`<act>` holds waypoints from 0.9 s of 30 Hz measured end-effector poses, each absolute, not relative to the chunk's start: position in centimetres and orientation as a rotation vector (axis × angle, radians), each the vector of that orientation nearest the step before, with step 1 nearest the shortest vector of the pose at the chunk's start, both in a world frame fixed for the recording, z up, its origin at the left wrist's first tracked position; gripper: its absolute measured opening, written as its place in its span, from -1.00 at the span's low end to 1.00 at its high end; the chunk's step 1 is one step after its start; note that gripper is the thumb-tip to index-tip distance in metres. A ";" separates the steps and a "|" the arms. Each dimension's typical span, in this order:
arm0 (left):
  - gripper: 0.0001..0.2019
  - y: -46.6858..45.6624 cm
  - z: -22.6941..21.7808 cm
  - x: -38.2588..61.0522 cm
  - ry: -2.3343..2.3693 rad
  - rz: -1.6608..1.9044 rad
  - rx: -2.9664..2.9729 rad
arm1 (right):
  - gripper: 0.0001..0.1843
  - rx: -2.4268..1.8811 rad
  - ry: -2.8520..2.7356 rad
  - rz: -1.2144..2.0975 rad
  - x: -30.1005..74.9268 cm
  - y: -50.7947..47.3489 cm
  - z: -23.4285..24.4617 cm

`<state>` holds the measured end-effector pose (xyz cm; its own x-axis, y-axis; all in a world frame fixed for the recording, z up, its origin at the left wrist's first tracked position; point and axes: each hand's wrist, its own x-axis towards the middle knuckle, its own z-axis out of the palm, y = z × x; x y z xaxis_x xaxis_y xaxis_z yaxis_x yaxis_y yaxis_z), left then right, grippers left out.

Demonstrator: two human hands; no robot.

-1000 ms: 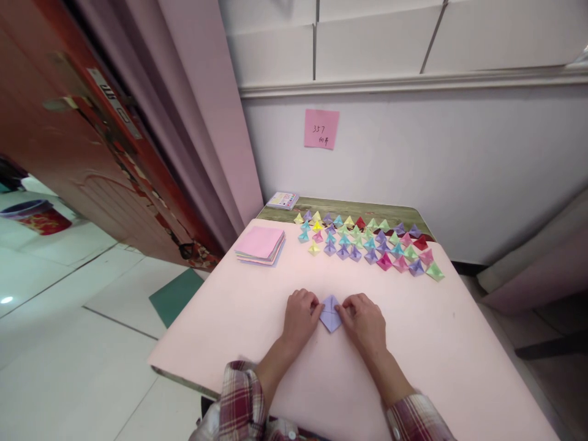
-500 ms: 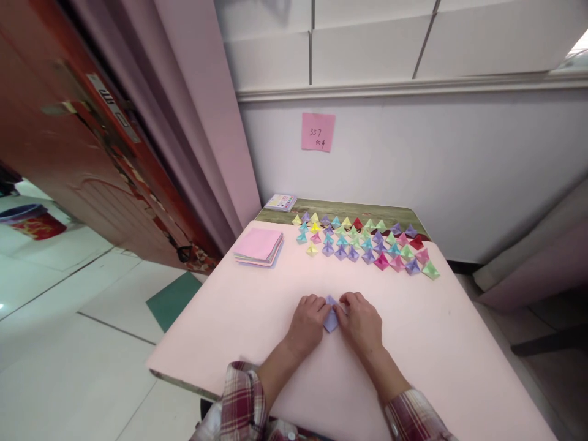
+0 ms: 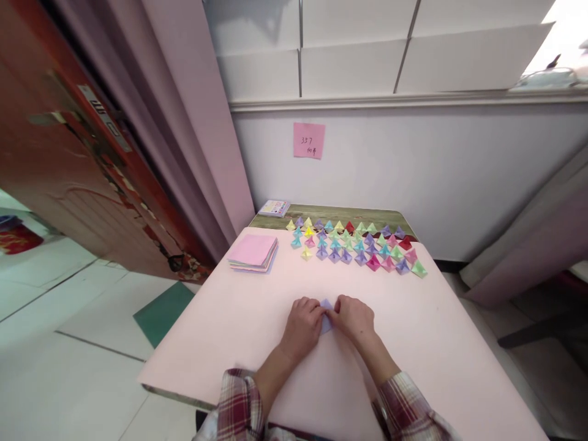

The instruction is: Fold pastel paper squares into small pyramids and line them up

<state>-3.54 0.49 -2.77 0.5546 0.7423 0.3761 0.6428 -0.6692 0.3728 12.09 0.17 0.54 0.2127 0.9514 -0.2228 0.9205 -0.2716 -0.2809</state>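
A small folded piece of purple origami paper (image 3: 326, 326) lies on the pink tabletop in front of me, its top corner and lower part showing between my hands. My left hand (image 3: 303, 321) presses on its left side with curled fingers. From the right, my right hand (image 3: 353, 317) pinches the paper near its middle, thumb and fingertips close to those of the left. The fingers hide much of the paper's sides. Beyond the hands stand several rows of small folded paper pieces (image 3: 361, 258) in purple, green, pink, yellow, blue and red.
A stack of coloured square paper (image 3: 252, 252) sits at the table's left. Behind it, a printed paper pack (image 3: 274, 208) rests on the green back strip. A pink note (image 3: 309, 141) is stuck to the wall. The table (image 3: 206, 331) ends beside a red door (image 3: 92, 184).
My right hand has closed in toward the left over the purple paper, and its fingers have curled more. The whole view has shifted slightly with my head.
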 end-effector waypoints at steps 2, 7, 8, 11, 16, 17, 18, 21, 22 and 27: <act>-0.79 0.4 -2.6 -3.5 1.175 0.772 2.596 | -0.77 -2.353 -1.819 0.584 12.0 -0.1 0.5; -0.80 0.2 -2.2 -3.5 1.189 0.735 2.630 | -0.85 -2.289 -1.774 0.451 11.2 -1.2 -0.1; -0.81 0.2 -2.1 -3.5 1.193 0.724 2.636 | -0.87 -2.275 -1.762 0.436 11.1 -1.4 -0.4; -0.81 0.1 -2.2 -3.6 1.203 0.699 2.641 | -0.84 -2.200 -1.679 0.518 10.9 -1.5 -1.1; -0.78 0.0 -2.4 -3.7 1.212 0.681 2.629 | -0.81 -2.018 -1.414 0.782 11.4 -1.2 -2.7; -0.77 -0.1 -2.4 -3.7 1.216 0.678 2.627 | -0.82 -1.989 -1.358 0.823 11.5 -1.1 -2.9; -0.75 -0.2 -2.4 -3.7 1.217 0.674 2.626 | -0.81 -1.964 -1.306 0.861 11.6 -1.2 -3.2; -0.72 -0.6 -2.1 -3.5 1.219 0.676 2.623 | -0.76 -1.900 -1.211 0.909 11.7 -1.4 -3.4; -0.73 -0.7 -2.0 -3.5 1.218 0.681 2.619 | -0.73 -1.883 -1.198 0.895 11.7 -1.5 -3.3; -0.74 -1.2 -1.3 -3.0 1.173 0.728 2.520 | -0.63 -1.745 -1.147 0.838 11.1 -2.1 -2.4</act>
<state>-3.04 -1.22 -1.26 0.5466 0.7703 0.3284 0.6362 -0.6370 0.4354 11.09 -2.11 -2.38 0.3511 0.9334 -0.0736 0.3540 -0.2051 -0.9125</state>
